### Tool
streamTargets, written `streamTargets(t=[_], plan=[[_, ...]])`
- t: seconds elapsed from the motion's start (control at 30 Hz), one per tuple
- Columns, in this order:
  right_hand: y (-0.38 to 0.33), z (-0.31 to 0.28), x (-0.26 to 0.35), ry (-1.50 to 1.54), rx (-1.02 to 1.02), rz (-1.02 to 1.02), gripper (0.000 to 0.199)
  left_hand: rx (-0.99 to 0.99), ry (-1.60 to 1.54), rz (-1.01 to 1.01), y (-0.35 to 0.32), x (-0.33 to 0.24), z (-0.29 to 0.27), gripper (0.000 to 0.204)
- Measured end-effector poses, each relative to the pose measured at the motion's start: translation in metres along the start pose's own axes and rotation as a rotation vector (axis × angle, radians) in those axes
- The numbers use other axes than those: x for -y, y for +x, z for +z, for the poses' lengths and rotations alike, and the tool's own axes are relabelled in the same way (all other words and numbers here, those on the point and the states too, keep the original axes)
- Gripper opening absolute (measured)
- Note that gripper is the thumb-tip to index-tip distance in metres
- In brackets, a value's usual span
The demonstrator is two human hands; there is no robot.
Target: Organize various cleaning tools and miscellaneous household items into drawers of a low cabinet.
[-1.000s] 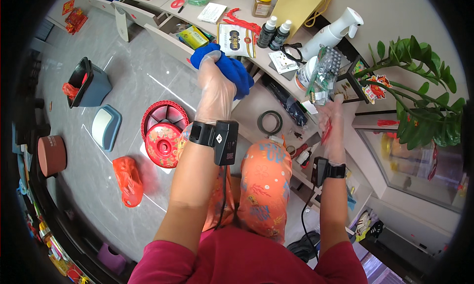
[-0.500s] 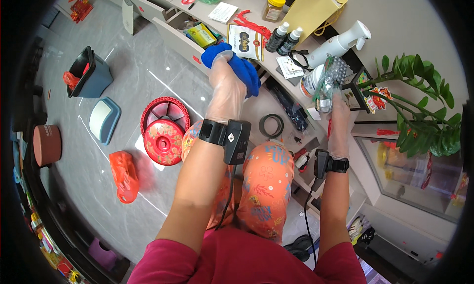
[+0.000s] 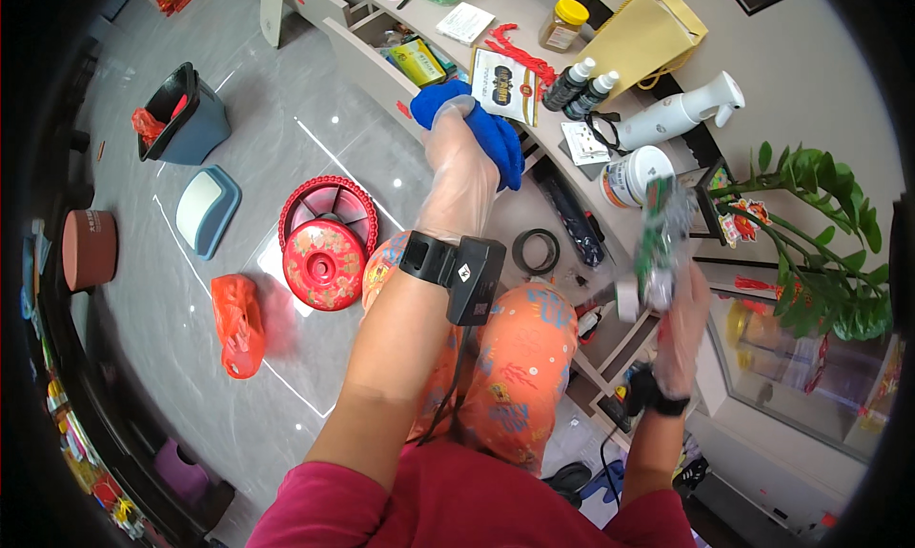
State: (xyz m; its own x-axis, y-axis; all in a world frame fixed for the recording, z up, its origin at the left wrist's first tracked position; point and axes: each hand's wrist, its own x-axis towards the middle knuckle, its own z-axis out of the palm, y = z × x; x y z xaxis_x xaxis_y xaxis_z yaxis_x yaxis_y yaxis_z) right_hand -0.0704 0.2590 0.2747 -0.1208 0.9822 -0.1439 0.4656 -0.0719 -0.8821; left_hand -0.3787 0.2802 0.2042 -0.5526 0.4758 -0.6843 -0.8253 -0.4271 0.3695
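My left hand (image 3: 457,157), in a clear plastic glove, is closed around a bunched blue cloth (image 3: 498,140) at the cabinet's edge. Just beyond the cloth lies a white and gold packet (image 3: 503,86). My right hand (image 3: 681,324), gloved the same way, grips a crinkled clear plastic bag (image 3: 664,232) with green and silvery parts, blurred by motion. A small white round piece (image 3: 627,298) shows at the bag's lower left; whether it belongs to the bag I cannot tell. Behind the bag stands a white tub (image 3: 636,176).
Two black spray bottles (image 3: 579,89), a white sprayer (image 3: 681,110) and a yellow-lidded jar (image 3: 564,24) occupy the cabinet top. An open drawer (image 3: 381,76) juts out. A plant (image 3: 829,205) leans in at right. On the floor sit a red snack box (image 3: 324,262) and a bin (image 3: 186,129).
My right hand has drawn back toward me with the plastic bag, uncovering more of the white tub. The left hand keeps hold of the blue cloth; the whole view has shifted slightly.
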Motion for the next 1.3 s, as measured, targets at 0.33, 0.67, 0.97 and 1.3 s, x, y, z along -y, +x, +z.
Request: streamTargets(t=[0.33,0.67,0.97,1.3], plan=[[0.001,0.017,-0.030,0.115,0.449,0.302,0.030,0.079,-0.009,-0.021,-0.007,-0.007,0.001,0.018],[0.118,0.167,-0.201,-0.220,0.552,-0.007,0.029,0.049,0.015,-0.061,-0.011,0.003,0.006,0.026],[0.105,0.181,-0.169,-0.077,0.717,0.433,0.034,0.040,0.042,-0.080,-0.016,0.015,0.009,0.029],[0.062,0.059,-0.036,-0.540,0.120,-0.353,0.058,0.042,0.004,-0.010,-0.018,0.026,0.012,0.022]])
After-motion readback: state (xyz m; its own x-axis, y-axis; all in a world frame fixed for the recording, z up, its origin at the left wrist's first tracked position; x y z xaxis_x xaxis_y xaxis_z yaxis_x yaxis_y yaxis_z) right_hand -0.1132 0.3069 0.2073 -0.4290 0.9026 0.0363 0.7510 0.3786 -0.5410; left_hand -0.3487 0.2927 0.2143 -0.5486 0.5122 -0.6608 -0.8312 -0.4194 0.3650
